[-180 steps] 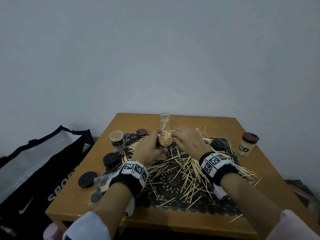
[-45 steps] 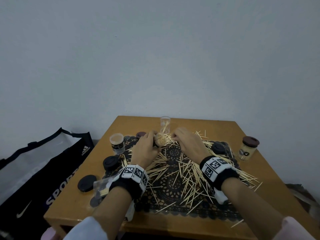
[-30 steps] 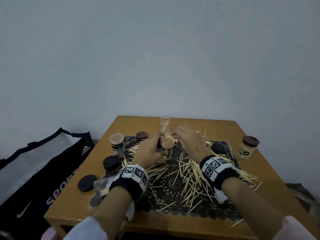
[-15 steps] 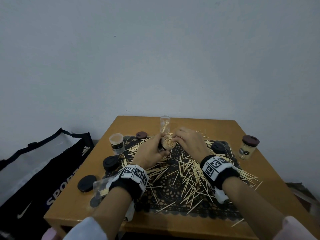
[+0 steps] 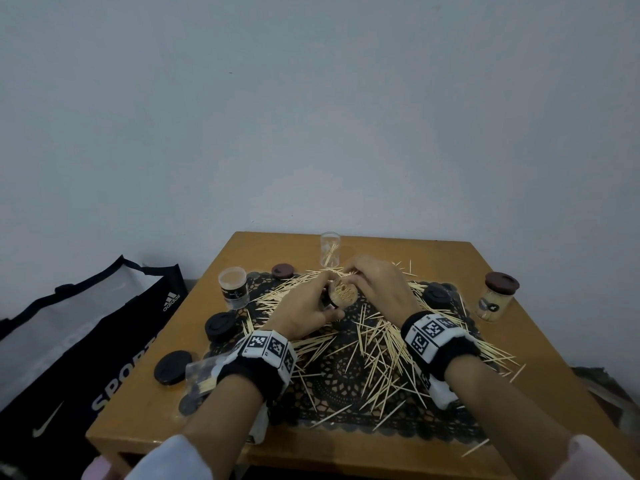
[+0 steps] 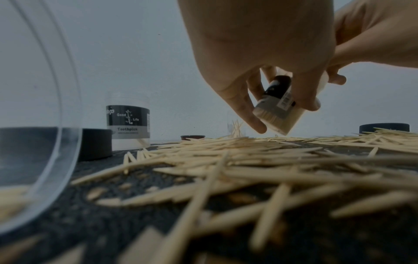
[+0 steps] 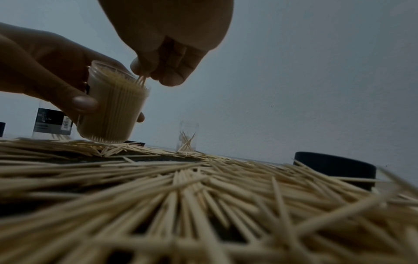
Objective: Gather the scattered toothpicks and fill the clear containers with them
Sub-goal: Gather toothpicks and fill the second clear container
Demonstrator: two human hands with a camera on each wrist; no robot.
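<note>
Wooden toothpicks (image 7: 141, 80) pinched by the right hand (image 7: 167, 44) could snag and spill; the left hand (image 5: 304, 306) grips the packed clear plastic jar (image 7: 113, 110) tilted.

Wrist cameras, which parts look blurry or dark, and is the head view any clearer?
Left wrist view: nearest toothpicks blurred, labelled container sharp. Right wrist view: foreground toothpicks smeared, both hands in shadow, the full container the left hand grips fairly sharp. Head view: dim but evenly lit, table edges bowed.
</note>
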